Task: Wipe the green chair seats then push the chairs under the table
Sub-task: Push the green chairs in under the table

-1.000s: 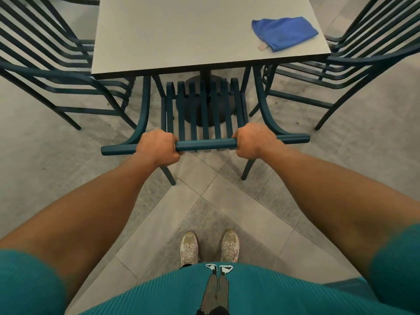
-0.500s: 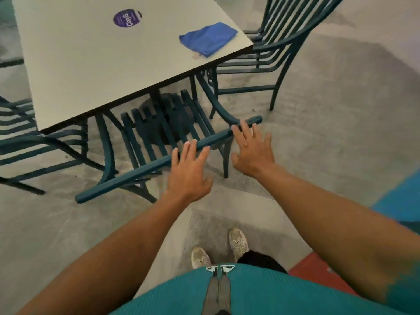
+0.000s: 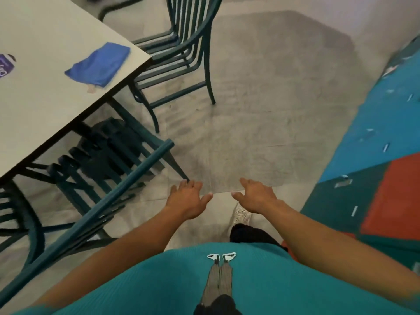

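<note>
While hands [image 3: 223, 197] hover empty, chair [image 3: 127, 178] sits tucked.

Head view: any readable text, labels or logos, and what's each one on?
Purple round sticker on the white table: pale lettering, cut off by the frame edge and too blurred to read.
Small tag on the blue cloth: nothing legible.
Teal shirt: a printed picture only, no words.
Nothing else carries text.
</note>
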